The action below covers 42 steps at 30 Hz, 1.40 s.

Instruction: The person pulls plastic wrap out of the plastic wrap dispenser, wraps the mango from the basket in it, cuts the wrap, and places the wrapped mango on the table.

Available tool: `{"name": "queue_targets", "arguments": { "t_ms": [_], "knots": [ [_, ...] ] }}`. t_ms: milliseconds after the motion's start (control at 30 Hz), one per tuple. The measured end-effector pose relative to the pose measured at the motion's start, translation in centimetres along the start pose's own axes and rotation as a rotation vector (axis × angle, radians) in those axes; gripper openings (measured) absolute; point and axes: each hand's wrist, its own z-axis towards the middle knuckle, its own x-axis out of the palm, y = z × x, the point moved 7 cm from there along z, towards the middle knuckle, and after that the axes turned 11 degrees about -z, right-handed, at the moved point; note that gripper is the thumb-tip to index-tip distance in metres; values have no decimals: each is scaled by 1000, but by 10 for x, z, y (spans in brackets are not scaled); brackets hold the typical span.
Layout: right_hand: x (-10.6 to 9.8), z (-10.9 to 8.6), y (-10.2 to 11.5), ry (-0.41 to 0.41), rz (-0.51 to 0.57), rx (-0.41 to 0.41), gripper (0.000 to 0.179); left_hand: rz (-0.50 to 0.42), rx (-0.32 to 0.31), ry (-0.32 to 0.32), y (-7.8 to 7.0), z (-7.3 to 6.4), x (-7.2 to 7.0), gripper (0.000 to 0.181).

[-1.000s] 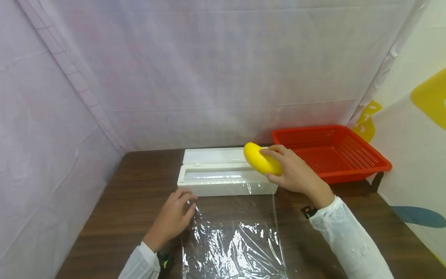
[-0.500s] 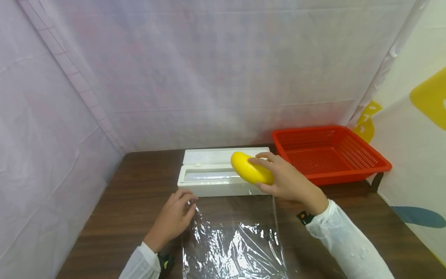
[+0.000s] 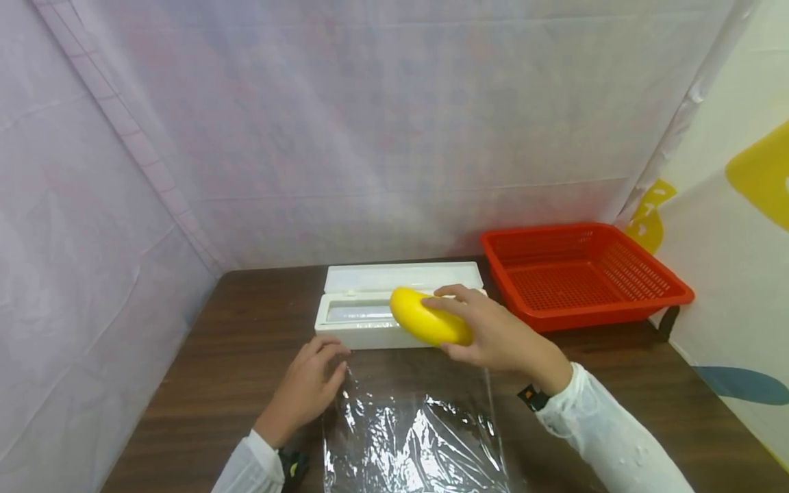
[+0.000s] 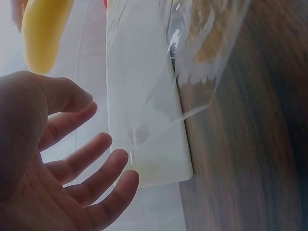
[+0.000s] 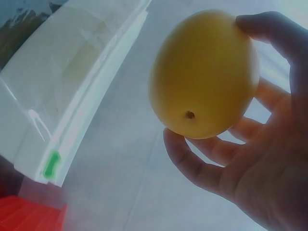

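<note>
A smooth yellow mango [image 3: 425, 320] is in my right hand [image 3: 487, 332], thumb on one side and fingers curled round the other. It is held above the front of a white cling film dispenser [image 3: 364, 337], whose lid stands open at the back. A small dark spot marks the end of the mango [image 5: 202, 72] in the right wrist view. Clear cling film [image 3: 413, 438] runs from the dispenser toward me over the table. My left hand [image 3: 308, 383] is by the film's left edge near the dispenser's front corner. Its fingers [image 4: 91, 185] are loosely bent, with nothing visible between them.
A red plastic basket [image 3: 530, 313] with slotted walls stands at the back right, beside the dispenser. White sheeting [image 3: 394, 137] hangs behind and on the left of the brown wooden table [image 3: 203, 383]. A patterned sheet [image 3: 727, 287] closes the right side.
My right hand has carried the mango left and down toward me, from the dispenser's right end to over its front middle. The left hand, film and basket stay in place.
</note>
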Motion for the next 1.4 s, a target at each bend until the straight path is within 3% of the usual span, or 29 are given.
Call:
{"name": "queue_targets", "arguments": {
  "t_ms": [367, 667, 1100, 1400],
  "knots": [
    [5, -3, 21, -19, -14, -63, 69, 0, 9, 3, 0, 0, -1, 23],
    [10, -4, 34, 5, -11, -106, 67, 1, 3, 10, -2, 1, -3, 24],
    [33, -3, 45, 63, -3, -180, 69, 1, 2, 12, 2, 0, -2, 24],
    [43, -4, 52, 107, 2, -190, 69, 0, 1, 16, 3, 1, -2, 24]
  ]
}}
